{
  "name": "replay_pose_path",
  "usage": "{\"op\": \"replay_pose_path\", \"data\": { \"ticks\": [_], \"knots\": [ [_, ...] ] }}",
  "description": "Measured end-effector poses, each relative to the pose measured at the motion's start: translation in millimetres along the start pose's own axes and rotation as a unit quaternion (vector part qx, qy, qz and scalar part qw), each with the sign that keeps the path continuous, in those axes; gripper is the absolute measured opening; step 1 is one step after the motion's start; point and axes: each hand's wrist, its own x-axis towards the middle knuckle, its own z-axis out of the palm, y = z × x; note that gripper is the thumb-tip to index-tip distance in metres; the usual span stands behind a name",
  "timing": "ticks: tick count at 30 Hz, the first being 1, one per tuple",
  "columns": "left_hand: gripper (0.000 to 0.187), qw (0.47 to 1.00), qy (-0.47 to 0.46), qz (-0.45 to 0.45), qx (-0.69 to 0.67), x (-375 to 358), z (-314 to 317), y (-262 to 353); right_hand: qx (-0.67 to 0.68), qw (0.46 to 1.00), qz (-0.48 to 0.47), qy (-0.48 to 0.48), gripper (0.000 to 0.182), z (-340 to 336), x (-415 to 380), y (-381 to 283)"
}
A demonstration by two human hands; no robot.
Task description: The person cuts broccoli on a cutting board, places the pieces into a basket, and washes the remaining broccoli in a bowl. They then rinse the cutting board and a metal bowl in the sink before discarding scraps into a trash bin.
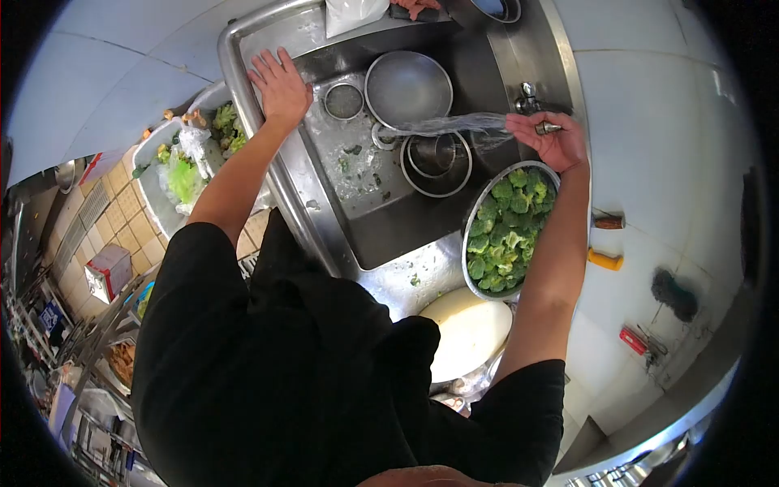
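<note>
Steel makes up nearly everything around the sink (268, 162). Nearest the person, just off the sink's near corner, lies a pale round board (471, 329). Beyond it, a bowl of broccoli (510, 229) sits at the sink's near right edge. Just past the bowl, the right hand (554, 140) is curled around the end of the tap (531, 104), thumb and fingers closed on the spout. Water (442, 124) shoots from there in a long flat stream, its length running sideways, pointing left across the basin toward two empty bowls (408, 87). On the sink's left rim the left hand (280, 81) rests flat, fingers spread, holding nothing. Left of the sink stands a tub of green scraps (187, 174).
</note>
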Motion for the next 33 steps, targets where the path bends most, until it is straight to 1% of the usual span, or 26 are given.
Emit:
{"op": "replay_pose_path", "data": {
  "ticks": [3, 7, 10, 12, 15, 19, 21, 24, 27, 30, 33],
  "knots": [
    [0.094, 1.000, -0.006, -0.007, -0.007, 0.8, 4.1, -1.4, 0.028, 0.999, -0.016, 0.020, 0.046, 8.8, 0.7, 2.5],
    [0.090, 1.000, -0.011, -0.011, -0.017, 1.7, 4.5, -1.1, 0.047, 0.996, -0.048, 0.051, 0.045, 14.5, -0.4, 8.9],
    [0.088, 1.000, 0.016, -0.012, -0.021, 3.4, 12.6, -1.4, 0.041, 0.996, -0.057, 0.061, 0.043, 12.0, 0.2, 10.3],
    [0.093, 1.000, 0.010, -0.013, -0.007, 4.8, 15.4, -1.7, 0.028, 0.995, -0.064, 0.064, 0.042, 10.4, 0.2, 11.6],
    [0.097, 1.000, 0.006, -0.011, -0.003, 3.2, 13.8, -2.0, 0.029, 0.998, -0.034, 0.046, 0.041, 3.4, -0.4, 8.0],
    [0.096, 1.000, -0.007, -0.008, -0.011, 1.6, 3.2, -1.9, -0.010, 0.997, 0.006, 0.076, 0.042, 3.5, -1.7, -0.4],
    [0.099, 1.000, -0.006, -0.009, -0.005, 2.7, 5.5, -1.8, -0.033, 0.995, 0.025, 0.090, 0.042, 10.5, -5.8, -5.5],
    [0.099, 1.000, -0.007, -0.007, 0.008, 2.7, 4.7, -2.6, -0.016, 0.993, 0.063, 0.103, 0.042, 8.1, -11.9, -8.9],
    [0.099, 1.000, -0.006, -0.004, 0.001, 3.2, 7.5, -1.4, -0.060, 0.984, 0.088, 0.141, 0.042, 6.8, -21.4, -14.1],
    [0.098, 1.000, -0.014, -0.008, -0.011, 4.5, 7.7, -1.4, -0.084, 0.981, 0.127, 0.123, 0.043, -3.8, -29.2, -23.8],
    [0.098, 1.000, -0.023, -0.013, -0.013, 5.1, 7.3, -0.9, -0.097, 0.976, 0.145, 0.128, 0.042, -0.9, -33.6, -28.0]
  ]
}}
